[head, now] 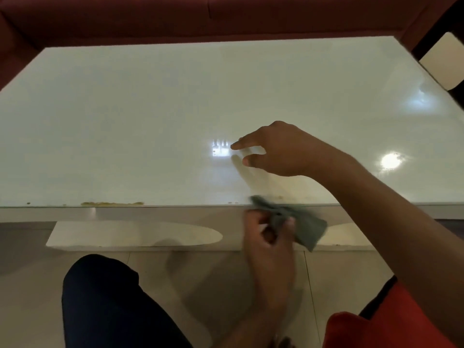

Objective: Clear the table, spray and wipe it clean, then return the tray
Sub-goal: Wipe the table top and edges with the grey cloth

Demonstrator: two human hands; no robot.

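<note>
At table (125, 109) near edge, left hand (268, 237) grips grey cloth (301, 222); right hand (278, 151) hovers loosely open, empty, above the top.

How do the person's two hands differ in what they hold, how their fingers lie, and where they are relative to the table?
The left hand grips a grey-green cloth; the right hand holds nothing. The left hand's fingers are curled round the cloth; the right hand's are extended, loosely spread. The left hand is at the table's near edge; the right hand is over the tabletop. Both are bare.
</note>
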